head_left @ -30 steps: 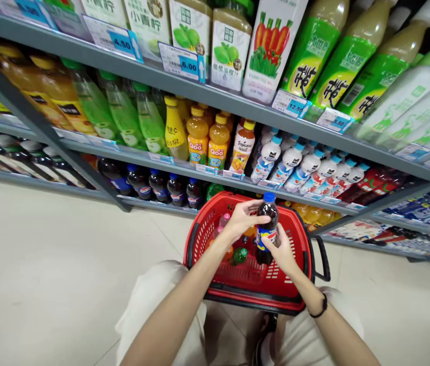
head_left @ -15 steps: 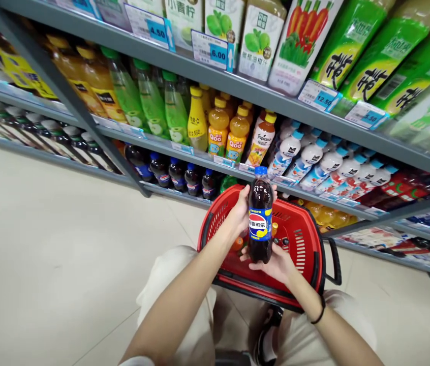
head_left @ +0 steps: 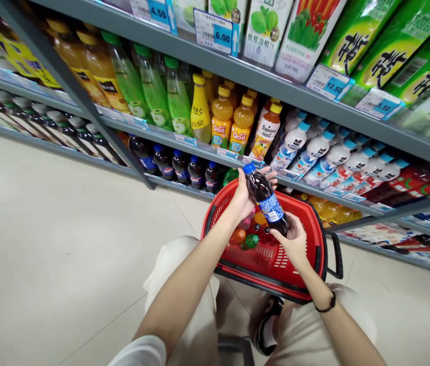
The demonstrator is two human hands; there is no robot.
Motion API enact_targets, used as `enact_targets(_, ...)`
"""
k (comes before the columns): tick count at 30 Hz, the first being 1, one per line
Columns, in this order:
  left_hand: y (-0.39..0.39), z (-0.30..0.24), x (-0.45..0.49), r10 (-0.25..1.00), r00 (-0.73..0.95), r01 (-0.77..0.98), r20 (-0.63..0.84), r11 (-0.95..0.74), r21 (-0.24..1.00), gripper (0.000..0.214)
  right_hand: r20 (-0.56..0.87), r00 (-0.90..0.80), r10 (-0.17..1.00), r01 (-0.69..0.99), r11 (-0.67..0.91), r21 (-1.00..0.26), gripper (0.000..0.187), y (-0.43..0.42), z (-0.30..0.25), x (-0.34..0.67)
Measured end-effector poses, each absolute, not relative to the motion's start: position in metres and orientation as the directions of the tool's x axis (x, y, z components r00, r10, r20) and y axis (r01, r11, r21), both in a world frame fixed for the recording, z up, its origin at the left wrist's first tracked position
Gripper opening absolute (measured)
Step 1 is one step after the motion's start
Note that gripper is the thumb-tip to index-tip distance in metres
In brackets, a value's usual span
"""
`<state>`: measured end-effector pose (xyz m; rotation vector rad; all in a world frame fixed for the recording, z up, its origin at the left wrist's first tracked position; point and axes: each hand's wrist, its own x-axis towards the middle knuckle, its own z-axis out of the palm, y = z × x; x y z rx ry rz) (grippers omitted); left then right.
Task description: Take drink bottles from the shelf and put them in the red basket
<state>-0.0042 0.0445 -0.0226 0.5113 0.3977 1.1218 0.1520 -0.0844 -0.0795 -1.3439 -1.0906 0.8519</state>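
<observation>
A dark cola bottle (head_left: 271, 207) with a blue cap and blue label is held at a tilt over the red shopping basket (head_left: 215, 206). My left hand (head_left: 242, 198) cradles its upper part, thumb beside the neck and fingers stretched out behind it. My right hand (head_left: 295, 239) grips the bottle's base, thumb in front and fingers round the far side. The label side facing me shows small print and a pale panel. Down in the basket lie several bottles, among them one with an orange cap (head_left: 238, 236) and one with a green cap (head_left: 252, 240).
Beyond the basket stands a drink shelf (head_left: 184, 137) with several rows of bottles. Small cola bottles (head_left: 195, 172) fill part of its bottom level, left of the basket. The basket's black handle (head_left: 336, 255) sticks out right. My knees flank the basket on the tiled floor (head_left: 66, 254).
The bottle has gone from upright to leaning, its cap to the upper left, and has turned so another label side shows. My right hand has shifted right and up around its base.
</observation>
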Motion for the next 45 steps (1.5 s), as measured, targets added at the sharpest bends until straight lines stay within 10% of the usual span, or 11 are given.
enact_targets(11, 0.040, -0.020, -0.008, 0.914, 0.404, -0.749, -0.019, 0.343, 0.566, 0.092, 0.476, 0.394, 0.786, 0.562, 0.204, -0.802, 0.063, -0.093, -0.082, 0.158)
enact_targets(19, 0.044, -0.031, -0.013, 0.926, 0.374, -0.744, 0.057, 0.262, 0.614, 0.073, 0.029, 0.354, 0.935, 0.077, 0.002, -0.997, 0.069, -0.087, -0.075, 0.156)
enact_targets(29, 0.040, -0.029, -0.015, 0.904, 0.417, -0.624, 0.097, 0.207, 0.754, 0.062, -0.458, -0.009, 0.889, -0.265, -0.444, -0.856, 0.064, -0.078, -0.068, 0.161)
enact_targets(33, 0.040, -0.040, -0.014, 0.873, 0.467, -0.388, 0.144, 0.056, 0.920, 0.058, -0.647, -0.194, 0.738, -0.043, -0.665, -0.746, 0.073, -0.076, -0.065, 0.190)
enact_targets(38, 0.029, -0.056, -0.003, 0.916, 0.400, -0.185, 0.043, 0.035, 0.982, 0.044, -0.560, 0.200, 0.804, 0.682, -0.524, -0.510, 0.071, -0.074, -0.066, 0.222)
enact_targets(45, -0.010, -0.097, 0.035, 0.793, 0.610, 0.280, 0.009, -0.226, 0.933, 0.054, -0.403, 0.408, 0.819, 0.841, -0.509, -0.182, 0.047, -0.069, -0.067, 0.231)
